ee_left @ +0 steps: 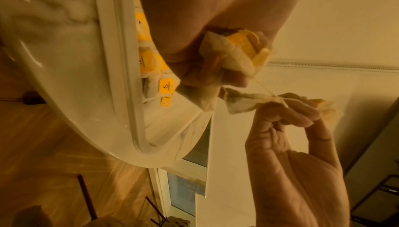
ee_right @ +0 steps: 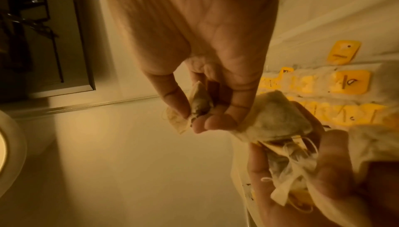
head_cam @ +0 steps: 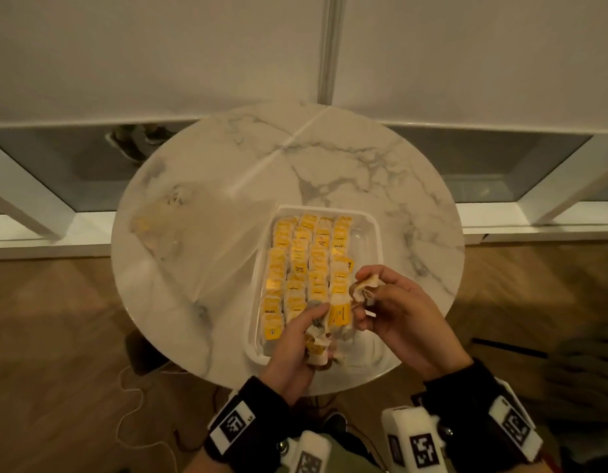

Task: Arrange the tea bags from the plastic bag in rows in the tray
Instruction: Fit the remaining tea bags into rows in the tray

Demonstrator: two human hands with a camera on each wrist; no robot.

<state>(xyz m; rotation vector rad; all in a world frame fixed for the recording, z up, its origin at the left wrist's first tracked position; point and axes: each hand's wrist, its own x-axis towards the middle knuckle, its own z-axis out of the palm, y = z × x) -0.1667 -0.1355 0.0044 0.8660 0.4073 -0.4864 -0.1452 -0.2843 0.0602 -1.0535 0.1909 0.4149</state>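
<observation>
Papery and crumpled, a single tea bag (head_cam: pixel 365 288) sits pinched between the thumb and fingertips of the right hand (head_cam: pixel 403 315), whose grip is clamped on it just above the tray's right edge. From that tea bag a thin string (ee_left: pixel 264 88) runs taut to the bunch of tea bags (head_cam: pixel 317 348) that the left hand (head_cam: pixel 295 349) holds in a curled grip over the tray's near end, so the two hands are tied together by it. The white plastic tray (head_cam: pixel 374 230) lies on the marble tabletop (head_cam: pixel 329 155), long axis running away from the person. Four rows of yellow-tagged tea bags (head_cam: pixel 307 264) fill its left and middle; the bare strip lies along its right side, directly beneath and beyond the right hand, which is the nearer one. Judging from this, the string must come free before the single bag can be laid there. A clear plastic bag (head_cam: pixel 166 227) lies flat to the left, well apart.
</observation>
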